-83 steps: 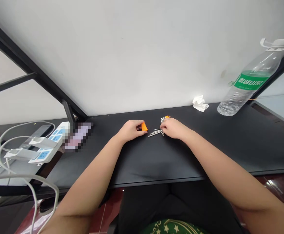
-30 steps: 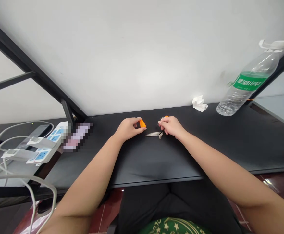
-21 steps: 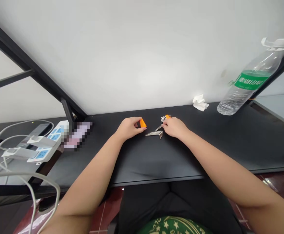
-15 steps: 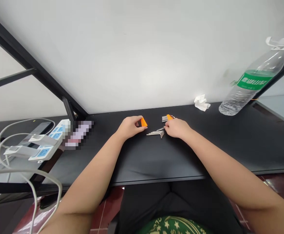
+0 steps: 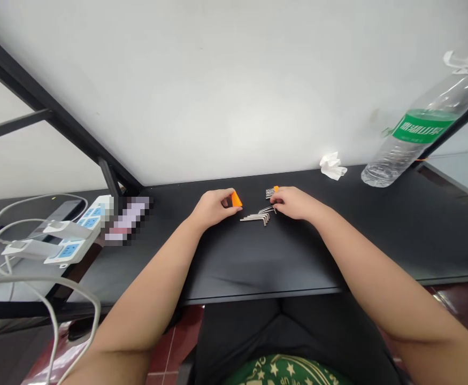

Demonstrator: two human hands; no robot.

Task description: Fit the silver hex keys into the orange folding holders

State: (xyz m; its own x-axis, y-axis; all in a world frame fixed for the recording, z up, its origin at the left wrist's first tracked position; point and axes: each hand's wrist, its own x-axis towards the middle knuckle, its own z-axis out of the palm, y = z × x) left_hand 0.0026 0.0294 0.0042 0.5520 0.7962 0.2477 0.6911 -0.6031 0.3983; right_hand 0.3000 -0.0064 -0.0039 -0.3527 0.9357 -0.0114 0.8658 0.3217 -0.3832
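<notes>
My left hand (image 5: 213,208) pinches an orange triangular holder (image 5: 236,199) between thumb and fingers, just above the black desk. To its right, several silver hex keys (image 5: 256,217) lie side by side on the desk, their short bent ends toward the right. A few more hex keys (image 5: 266,210) lie just behind them, beside the fingertips of my right hand (image 5: 293,203). That hand has its thumb and forefinger slightly apart, and I see nothing between them. Behind its fingers, a second orange holder (image 5: 276,189) with several metal bits (image 5: 270,193) is partly covered.
A crumpled white tissue (image 5: 332,166) and a large clear bottle (image 5: 408,128) with a green label stand near the wall at right. At left are a white power strip (image 5: 91,224) with chargers, looping white cables (image 5: 95,299) and a blurred-out flat item (image 5: 128,220).
My right hand has let go of a hex key, which now lies by the others, and its fingers have parted slightly. My left hand keeps its hold on the orange holder.
</notes>
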